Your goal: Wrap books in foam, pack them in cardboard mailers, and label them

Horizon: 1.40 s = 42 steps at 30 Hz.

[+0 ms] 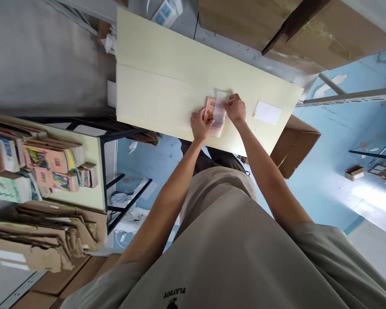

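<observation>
A pink booklet [210,103] lies on the pale tabletop [154,92], near its 6 o'clock edge. The left hand [200,125] grips the booklet at its 9 o'clock side, thumb on the cover. At 2 o'clock, the right hand [236,109] pinches a blurred pale sheet [221,98] over the booklet, fingers drawn narrow. From the booklet, a white card [267,112] lies at 3 o'clock, a power strip [167,13] at 11.
</observation>
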{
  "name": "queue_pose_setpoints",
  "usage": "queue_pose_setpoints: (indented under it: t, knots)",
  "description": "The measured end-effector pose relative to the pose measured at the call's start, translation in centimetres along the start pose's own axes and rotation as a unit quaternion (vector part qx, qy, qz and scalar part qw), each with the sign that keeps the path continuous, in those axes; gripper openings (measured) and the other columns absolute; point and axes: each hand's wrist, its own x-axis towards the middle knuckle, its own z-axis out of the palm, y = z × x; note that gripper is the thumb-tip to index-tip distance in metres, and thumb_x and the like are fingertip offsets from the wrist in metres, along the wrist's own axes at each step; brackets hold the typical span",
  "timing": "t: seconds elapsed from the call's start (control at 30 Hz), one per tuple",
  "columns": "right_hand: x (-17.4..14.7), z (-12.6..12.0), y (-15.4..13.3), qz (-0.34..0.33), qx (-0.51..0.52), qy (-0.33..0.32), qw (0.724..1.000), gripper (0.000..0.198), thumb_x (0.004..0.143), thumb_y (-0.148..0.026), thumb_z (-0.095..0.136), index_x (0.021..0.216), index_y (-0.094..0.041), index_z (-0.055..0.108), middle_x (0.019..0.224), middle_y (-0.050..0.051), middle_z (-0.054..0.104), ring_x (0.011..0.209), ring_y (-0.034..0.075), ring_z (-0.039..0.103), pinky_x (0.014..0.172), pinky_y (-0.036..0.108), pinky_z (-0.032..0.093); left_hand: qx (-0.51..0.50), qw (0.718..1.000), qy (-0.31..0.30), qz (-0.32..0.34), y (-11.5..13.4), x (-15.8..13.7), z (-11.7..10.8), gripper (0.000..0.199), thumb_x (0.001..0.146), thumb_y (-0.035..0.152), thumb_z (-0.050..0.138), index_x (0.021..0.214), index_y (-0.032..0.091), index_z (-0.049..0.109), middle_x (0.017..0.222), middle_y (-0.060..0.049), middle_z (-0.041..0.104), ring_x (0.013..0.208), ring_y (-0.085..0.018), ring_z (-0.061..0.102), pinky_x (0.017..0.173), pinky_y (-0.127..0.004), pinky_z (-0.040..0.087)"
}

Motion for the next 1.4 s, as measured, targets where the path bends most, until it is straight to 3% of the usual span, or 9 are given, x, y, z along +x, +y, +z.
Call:
queue_pose_setpoints:
  t: [0.17, 0.33, 0.67, 0.77, 0.9, 1.03, 1.2, 1.3, 1.4]
  knots:
    - [1.3, -0.7, 0.0, 0.036, -0.084, -0.023, 0.996, 0.02, 0.111, -0.044, 0.078, 0.119, -0.026, 0.076, 0.117, 0.013, 0.086, 0.127, 0.038, 0.08, 0.12, 0.07, 0.065, -0.025, 0.999, 0.029, 0.006, 0.8, -0.9, 0.3, 0.051, 0.101, 0.039, 0.096, 0.146, 0.028, 0.076, 0.141, -0.019, 0.073, 0.154, -0.046, 0.066, 0.138, -0.069, 0.051]
    - [1.5, -1.3, 0.0, 0.033, -0.06, -0.009, 0.998, 0.019, 0.107, -0.044, 0.079, 0.108, -0.026, 0.077, 0.111, 0.012, 0.087, 0.118, 0.035, 0.08, 0.117, 0.069, 0.066, 0.005, 0.999, 0.026, 0.038, 3.2, -3.5, 1.5, 0.013, 0.116, 0.032, 0.072, 0.126, 0.027, 0.078, 0.153, -0.021, 0.07, 0.158, -0.045, 0.062, 0.134, -0.069, 0.054]
    - [1.4, -2.9, -1.1, 0.05, -0.114, -0.031, 0.992, 0.037, 0.115, -0.054, 0.073, 0.129, -0.02, 0.073, 0.123, 0.018, 0.086, 0.122, 0.036, 0.083, 0.111, 0.064, 0.07, 0.027, 0.999, 0.02, 0.031, 5.8, -4.8, 3.6, 0.049, 0.101, 0.037, 0.093, 0.141, 0.018, 0.072, 0.177, -0.033, 0.055, 0.174, -0.058, 0.043, 0.142, -0.081, 0.037]
    - [-0.1, -4.5, -2.3, -0.068, -0.116, -0.032, 0.99, 0.032, 0.12, -0.048, 0.065, 0.139, -0.023, 0.071, 0.145, 0.018, 0.081, 0.143, 0.041, 0.077, 0.121, 0.068, 0.066, 0.03, 0.999, 0.012, 0.042, 5.6, -4.4, 3.1, 0.046, 0.1, 0.032, 0.093, 0.138, 0.016, 0.074, 0.175, -0.033, 0.056, 0.172, -0.059, 0.044, 0.14, -0.079, 0.041]
    - [-2.9, -6.4, -4.1, -0.24, -0.126, -0.171, 0.947, 0.031, 0.111, -0.021, 0.073, 0.14, -0.028, 0.078, 0.17, 0.012, 0.074, 0.172, 0.041, 0.058, 0.144, 0.073, 0.047, 0.042, 0.997, -0.007, 0.064, 5.2, -4.4, 1.7, 0.033, 0.101, 0.027, 0.087, 0.131, 0.019, 0.076, 0.176, -0.029, 0.059, 0.168, -0.055, 0.05, 0.137, -0.075, 0.049]
    - [-3.3, -6.8, -5.2, -0.278, -0.129, -0.228, 0.924, 0.033, 0.105, -0.01, 0.075, 0.129, -0.03, 0.084, 0.168, 0.007, 0.078, 0.174, 0.038, 0.058, 0.15, 0.071, 0.037, 0.016, 0.996, -0.021, 0.083, 4.8, -4.4, 0.2, 0.018, 0.112, 0.031, 0.075, 0.127, 0.022, 0.078, 0.175, -0.024, 0.064, 0.168, -0.046, 0.056, 0.141, -0.069, 0.049]
    - [-0.1, -6.3, -6.9, -0.284, -0.154, -0.226, 0.919, 0.009, 0.106, -0.02, 0.085, 0.114, -0.024, 0.087, 0.15, 0.013, 0.085, 0.158, 0.041, 0.068, 0.144, 0.071, 0.039, -0.069, 0.993, -0.011, 0.095, 4.0, -4.6, -1.5, 0.04, 0.126, 0.053, 0.054, 0.134, 0.024, 0.08, 0.153, -0.02, 0.08, 0.148, -0.035, 0.076, 0.129, -0.052, 0.06]
    - [2.0, -6.3, -8.9, -0.275, -0.204, -0.251, 0.905, 0.025, 0.1, -0.035, 0.096, 0.121, -0.025, 0.088, 0.14, 0.013, 0.086, 0.143, 0.044, 0.073, 0.136, 0.071, 0.046, -0.109, 0.993, 0.018, 0.037, 3.2, -5.2, -2.1, 0.067, 0.124, 0.078, 0.043, 0.132, 0.023, 0.081, 0.109, -0.015, 0.085, 0.103, -0.031, 0.084, 0.097, -0.043, 0.067]
    - [3.2, -6.3, -11.0, -0.265, -0.247, -0.279, 0.889, 0.043, 0.101, -0.054, 0.094, 0.132, -0.025, 0.088, 0.14, 0.013, 0.086, 0.139, 0.044, 0.073, 0.13, 0.065, 0.051, -0.117, 0.991, 0.07, -0.011, 2.4, -6.1, -2.6, 0.081, 0.119, 0.091, 0.038, 0.118, 0.022, 0.08, 0.092, -0.011, 0.08, 0.087, -0.028, 0.078, 0.081, -0.037, 0.061]
